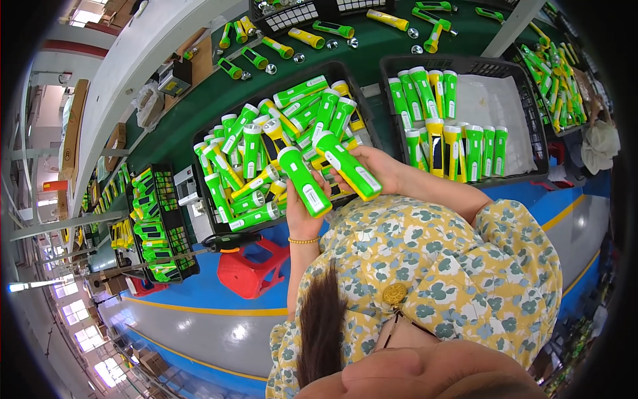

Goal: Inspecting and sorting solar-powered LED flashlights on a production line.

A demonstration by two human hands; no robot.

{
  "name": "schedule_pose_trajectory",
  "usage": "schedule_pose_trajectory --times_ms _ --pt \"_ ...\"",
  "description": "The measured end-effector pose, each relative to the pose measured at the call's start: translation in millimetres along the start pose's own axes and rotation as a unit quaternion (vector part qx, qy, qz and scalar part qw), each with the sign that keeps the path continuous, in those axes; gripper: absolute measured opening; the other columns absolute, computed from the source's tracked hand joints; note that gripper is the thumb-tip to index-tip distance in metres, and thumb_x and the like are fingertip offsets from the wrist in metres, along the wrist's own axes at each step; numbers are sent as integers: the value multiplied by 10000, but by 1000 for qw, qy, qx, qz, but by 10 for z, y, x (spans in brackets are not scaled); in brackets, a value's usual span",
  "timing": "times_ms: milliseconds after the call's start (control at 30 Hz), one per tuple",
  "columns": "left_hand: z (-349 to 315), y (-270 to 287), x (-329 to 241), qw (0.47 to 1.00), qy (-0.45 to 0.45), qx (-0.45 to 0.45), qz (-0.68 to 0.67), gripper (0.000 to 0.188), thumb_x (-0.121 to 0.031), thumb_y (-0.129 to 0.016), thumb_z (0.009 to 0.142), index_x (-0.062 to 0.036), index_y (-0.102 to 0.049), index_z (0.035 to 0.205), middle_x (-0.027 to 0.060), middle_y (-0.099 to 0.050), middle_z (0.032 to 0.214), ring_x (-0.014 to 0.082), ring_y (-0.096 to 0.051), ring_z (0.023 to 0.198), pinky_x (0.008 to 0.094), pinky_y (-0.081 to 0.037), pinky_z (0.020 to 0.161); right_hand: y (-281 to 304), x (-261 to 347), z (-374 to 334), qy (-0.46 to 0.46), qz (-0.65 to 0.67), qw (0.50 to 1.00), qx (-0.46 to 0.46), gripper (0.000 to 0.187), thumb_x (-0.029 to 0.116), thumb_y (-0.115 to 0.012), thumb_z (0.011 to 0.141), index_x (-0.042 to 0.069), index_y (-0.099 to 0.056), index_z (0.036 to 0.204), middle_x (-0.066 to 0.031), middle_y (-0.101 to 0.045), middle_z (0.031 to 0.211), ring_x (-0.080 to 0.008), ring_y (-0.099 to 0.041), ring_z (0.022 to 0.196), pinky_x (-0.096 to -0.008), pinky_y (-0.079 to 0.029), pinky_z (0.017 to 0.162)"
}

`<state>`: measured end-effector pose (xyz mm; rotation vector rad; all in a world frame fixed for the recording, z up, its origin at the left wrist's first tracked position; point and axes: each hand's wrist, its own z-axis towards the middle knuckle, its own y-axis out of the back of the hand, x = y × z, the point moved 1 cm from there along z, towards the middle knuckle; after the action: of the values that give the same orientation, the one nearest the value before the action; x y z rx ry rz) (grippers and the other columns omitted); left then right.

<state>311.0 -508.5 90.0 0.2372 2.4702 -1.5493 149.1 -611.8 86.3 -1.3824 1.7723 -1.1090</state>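
My left hand [303, 214] is closed around a green flashlight [303, 181] with a white head and a yellow underside. In my right hand [380, 166] is a second flashlight [347, 165], also green and yellow, gripped near its middle. Both are held side by side in front of my chest, their white heads tilted away from me. Just beyond them, a black crate [362, 103] is heaped with loose green and yellow flashlights [251, 149]. To the right, another black crate [539, 126] holds flashlights [473, 153] in upright-looking rows on a white sheet [502, 100].
The green bench [359, 56] carries scattered flashlight bodies [307, 38] and small shiny reflectors [417, 49]. More filled crates stand at far left [174, 229] and far right [565, 126]. A red stool [251, 269] is at the left on the blue and grey floor.
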Motion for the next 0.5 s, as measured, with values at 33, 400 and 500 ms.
schedule_pose_trajectory --times_ms 33,400,500 --pt "2 19 -13 1000 0 2 1 483 -443 -376 957 -68 -448 1252 107 -509 1070 216 -519 959 346 -469 804 49 11 -3 12 -49 998 24 351 228 -375 931 -30 -510 1128 -163 -608 942 -247 -620 812 -385 -534 745" --pt "-112 -59 -24 986 -25 99 131 429 -390 -266 992 -110 -443 1265 65 -551 1154 222 -544 1034 389 -492 804 -39 -79 -80 113 -173 977 54 411 381 -361 972 109 -454 1265 -84 -580 1062 -181 -573 896 -318 -500 700" --pt "-106 24 -9 990 -14 81 110 406 -341 -304 990 -79 -420 1278 107 -529 1200 245 -531 1076 434 -483 846 -38 -73 -85 84 -152 983 62 433 407 -361 970 121 -434 1287 -76 -572 1080 -170 -565 910 -302 -500 681"
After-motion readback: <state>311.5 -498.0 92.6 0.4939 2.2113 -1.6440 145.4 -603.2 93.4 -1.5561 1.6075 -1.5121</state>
